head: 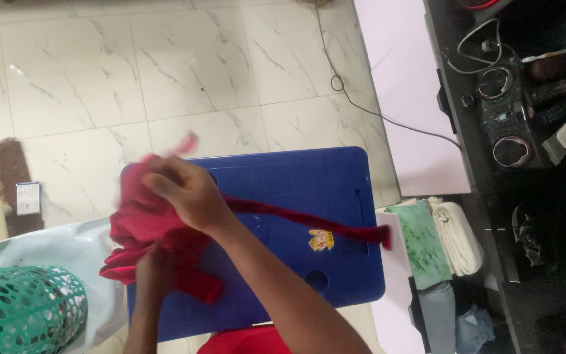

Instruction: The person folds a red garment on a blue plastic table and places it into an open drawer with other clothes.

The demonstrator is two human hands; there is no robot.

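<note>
Both hands — right hand (188, 193) above, left hand (155, 262) beneath — clench a bunched red garment (145, 223) over the blue desk's (296, 190) left edge; it looks soft, light, floppy — best gripped by gathered folds.

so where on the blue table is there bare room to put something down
The blue table's far strip, beyond the red strap, is bare, as is the near right corner below the yellow sticker. The other end is crowded: both hands, right and left, bunch the red garment there.

Bright even daylight, motion-blurred cloth (158, 223)
</note>
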